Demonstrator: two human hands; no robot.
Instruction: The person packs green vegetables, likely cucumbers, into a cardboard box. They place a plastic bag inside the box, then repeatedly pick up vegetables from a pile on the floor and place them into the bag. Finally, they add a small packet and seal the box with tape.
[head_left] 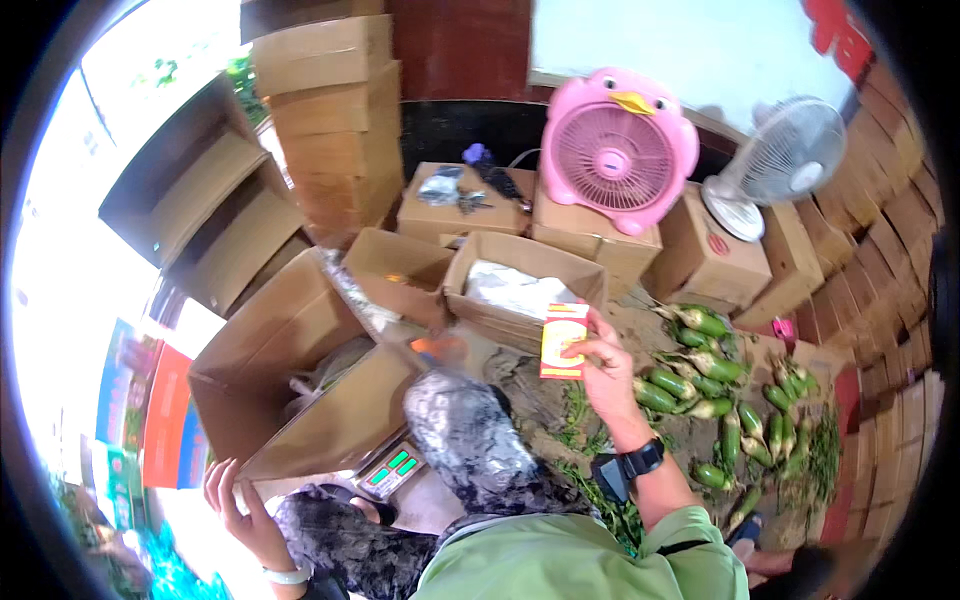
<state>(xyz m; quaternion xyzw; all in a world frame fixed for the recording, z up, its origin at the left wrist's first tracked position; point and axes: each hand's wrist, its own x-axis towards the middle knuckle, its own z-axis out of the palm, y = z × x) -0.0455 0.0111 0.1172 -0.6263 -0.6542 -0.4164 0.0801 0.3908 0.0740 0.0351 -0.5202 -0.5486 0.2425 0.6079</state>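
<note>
My right hand, with a black watch on the wrist, holds a small red and yellow paper packet up in front of an open cardboard box with white wrapping inside. My left hand, wearing a white wristband, grips the lower corner of a large open cardboard box tipped on its side. My knee in patterned grey trousers rises between the two hands. A weighing scale with green digits sits under the large box's flap.
Several green corn ears lie on flattened cardboard to the right. A pink bird-faced fan and a white fan stand on boxes behind. Tall stacks of cardboard boxes fill the back and right side.
</note>
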